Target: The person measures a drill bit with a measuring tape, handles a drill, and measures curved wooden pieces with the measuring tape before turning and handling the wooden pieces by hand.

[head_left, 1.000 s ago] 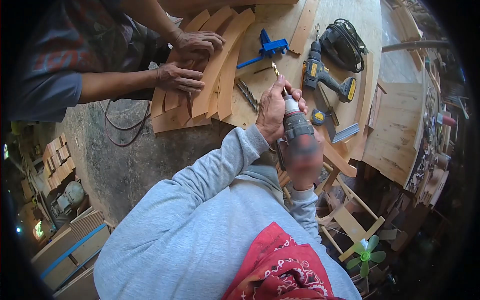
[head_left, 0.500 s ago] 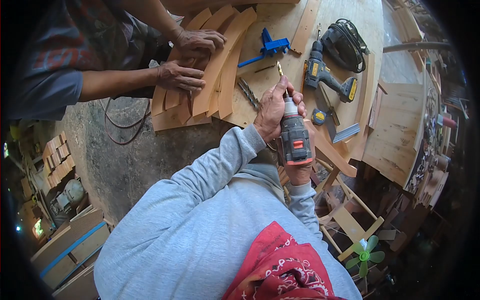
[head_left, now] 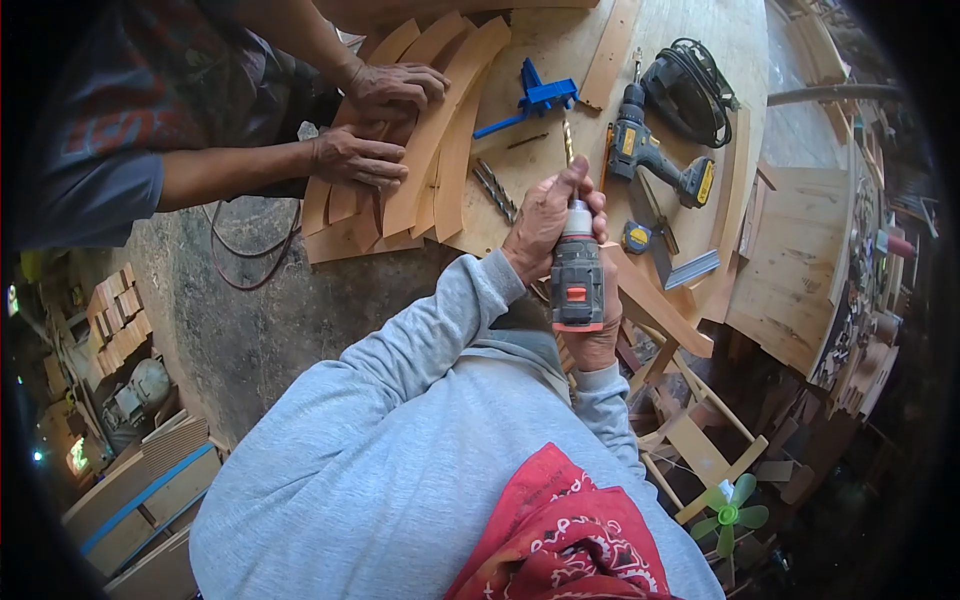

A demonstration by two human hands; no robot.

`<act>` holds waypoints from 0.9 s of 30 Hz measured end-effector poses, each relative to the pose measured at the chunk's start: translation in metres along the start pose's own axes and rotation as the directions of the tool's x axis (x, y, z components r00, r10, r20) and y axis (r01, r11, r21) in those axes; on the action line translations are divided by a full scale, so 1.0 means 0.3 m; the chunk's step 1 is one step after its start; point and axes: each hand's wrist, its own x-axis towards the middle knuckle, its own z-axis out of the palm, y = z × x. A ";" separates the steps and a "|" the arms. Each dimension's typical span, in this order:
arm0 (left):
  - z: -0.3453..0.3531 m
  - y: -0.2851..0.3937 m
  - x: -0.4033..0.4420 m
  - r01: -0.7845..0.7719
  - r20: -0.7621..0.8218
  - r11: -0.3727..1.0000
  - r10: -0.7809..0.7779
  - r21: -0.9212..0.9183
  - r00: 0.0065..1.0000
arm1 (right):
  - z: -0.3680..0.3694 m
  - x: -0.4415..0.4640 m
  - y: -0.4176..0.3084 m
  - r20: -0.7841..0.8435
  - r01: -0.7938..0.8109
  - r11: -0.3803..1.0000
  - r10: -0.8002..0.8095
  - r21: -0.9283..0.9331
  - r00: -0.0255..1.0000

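In my right hand [head_left: 597, 343] is a grey and black cordless drill [head_left: 577, 275] with a red-orange switch, its nose pointing away from me. The handle and most of those fingers are hidden under the drill body. My left hand [head_left: 537, 228] closes round the front, thumb and fingers pinching the base of a gold twist drill bit [head_left: 568, 138] just ahead of the chuck [head_left: 577, 217]. Loose drill bits [head_left: 495, 190] lie left of the bit on the workbench [head_left: 540, 60]. A blue jig or clamp [head_left: 546, 95] sits just beyond its tip.
At the left, another person's hands [head_left: 385, 120] press on curved wooden slats [head_left: 445, 130]. A second cordless drill [head_left: 640, 140], a black corded power tool [head_left: 690, 90], a tape measure [head_left: 636, 236] and a square [head_left: 690, 266] lie at right. A wooden chair frame [head_left: 695, 440] stands below.
The drill has shifted slightly left and its bit has swung upright. More of the bit shows above my left thumb. The other person's hands have barely moved.
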 end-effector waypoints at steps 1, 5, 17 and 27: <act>0.001 0.000 -0.006 0.030 -0.023 1.000 -0.030 0.002 0.999 | 0.004 0.001 0.011 -0.003 -0.045 0.997 0.045 0.066 0.999; -0.046 0.007 -0.015 0.118 -0.004 0.993 -0.118 0.027 0.993 | 0.015 0.010 0.058 -0.022 -0.077 0.991 0.080 0.106 0.997; -0.040 0.030 0.094 0.108 0.001 0.984 -0.109 0.145 0.994 | -0.025 0.107 0.023 0.052 -0.073 0.990 0.068 0.120 0.996; -0.372 0.270 0.179 -0.308 0.141 0.169 0.622 0.936 0.770 | -0.220 0.339 -0.150 0.292 0.248 0.902 -0.146 -0.354 0.945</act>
